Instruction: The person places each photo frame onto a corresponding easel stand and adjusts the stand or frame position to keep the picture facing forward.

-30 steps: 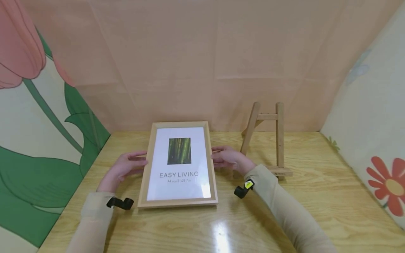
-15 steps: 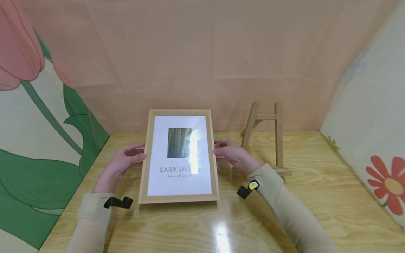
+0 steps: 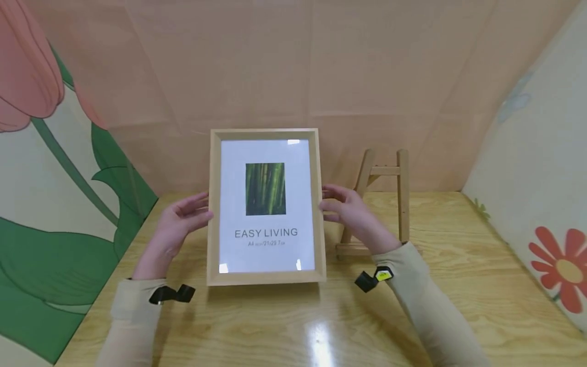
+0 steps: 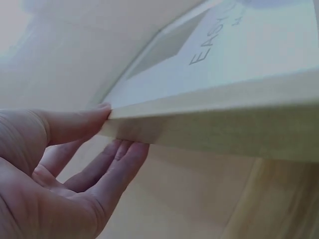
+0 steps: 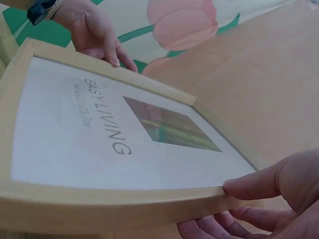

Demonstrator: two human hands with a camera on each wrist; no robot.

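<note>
In the head view, a pale wooden picture frame (image 3: pixel 267 223) is pinched at its 2 long sides by the left hand (image 3: pixel 179 221) and the right hand (image 3: pixel 350 211); it is held tilted over the table (image 3: pixel 266 326), left of an easel (image 3: pixel 403 204). In the left wrist view, thumb and fingers are parted by the frame's thickness. In the right wrist view, the thumb is laid on the front edge, fingers beneath; "EASY LIVING" is printed on white, beside 1 green picture.
</note>
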